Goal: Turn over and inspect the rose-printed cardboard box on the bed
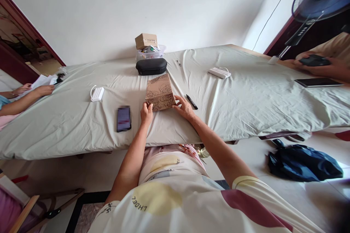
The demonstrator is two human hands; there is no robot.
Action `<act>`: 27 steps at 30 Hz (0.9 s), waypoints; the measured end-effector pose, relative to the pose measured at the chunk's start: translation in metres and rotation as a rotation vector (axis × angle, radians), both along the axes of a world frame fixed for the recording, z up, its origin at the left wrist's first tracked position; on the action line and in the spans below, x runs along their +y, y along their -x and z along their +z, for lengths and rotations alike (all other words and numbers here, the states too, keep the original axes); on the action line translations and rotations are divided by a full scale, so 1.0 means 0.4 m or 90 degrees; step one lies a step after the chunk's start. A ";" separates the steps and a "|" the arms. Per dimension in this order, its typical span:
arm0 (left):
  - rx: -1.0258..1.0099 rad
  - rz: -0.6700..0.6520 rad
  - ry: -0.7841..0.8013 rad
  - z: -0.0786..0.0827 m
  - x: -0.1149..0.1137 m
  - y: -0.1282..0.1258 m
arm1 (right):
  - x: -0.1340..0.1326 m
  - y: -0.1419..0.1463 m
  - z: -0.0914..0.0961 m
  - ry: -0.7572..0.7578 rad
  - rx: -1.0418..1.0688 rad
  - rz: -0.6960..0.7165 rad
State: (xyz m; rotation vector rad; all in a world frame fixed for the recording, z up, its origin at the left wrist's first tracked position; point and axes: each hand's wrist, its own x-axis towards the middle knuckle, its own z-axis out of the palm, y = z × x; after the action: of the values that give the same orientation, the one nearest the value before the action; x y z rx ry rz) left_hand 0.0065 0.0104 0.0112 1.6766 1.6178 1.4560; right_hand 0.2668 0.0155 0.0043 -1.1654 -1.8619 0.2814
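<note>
Brown paper bag (160, 93) with line drawings lies flat on the sheet-covered table (246, 94) between your 2 hands. Your left hand (147, 113) pinches its near left corner; your right hand (183, 107) rests loosely open against the near right corner, beside a black marker (191, 102).

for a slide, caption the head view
Left hand and right hand touch a brown paper bag on a sheeted table.

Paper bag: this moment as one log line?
paper bag: flat on table | left hand: at near corner | right hand: at right edge
</note>
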 end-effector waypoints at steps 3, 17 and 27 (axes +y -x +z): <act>-0.062 -0.058 -0.030 -0.002 -0.003 -0.001 | -0.001 0.001 0.002 0.004 0.015 -0.013; -0.260 -0.236 -0.026 -0.021 -0.002 -0.026 | 0.015 -0.001 0.000 0.045 0.301 -0.066; -0.434 -0.349 0.051 -0.018 -0.001 -0.034 | -0.016 0.024 0.023 0.112 0.117 0.031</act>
State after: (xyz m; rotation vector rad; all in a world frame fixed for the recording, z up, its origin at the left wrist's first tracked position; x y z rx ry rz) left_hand 0.0199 0.0099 0.0040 1.2309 0.7630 1.4172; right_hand 0.2574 0.0090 0.0135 -1.1707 -1.7321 0.5709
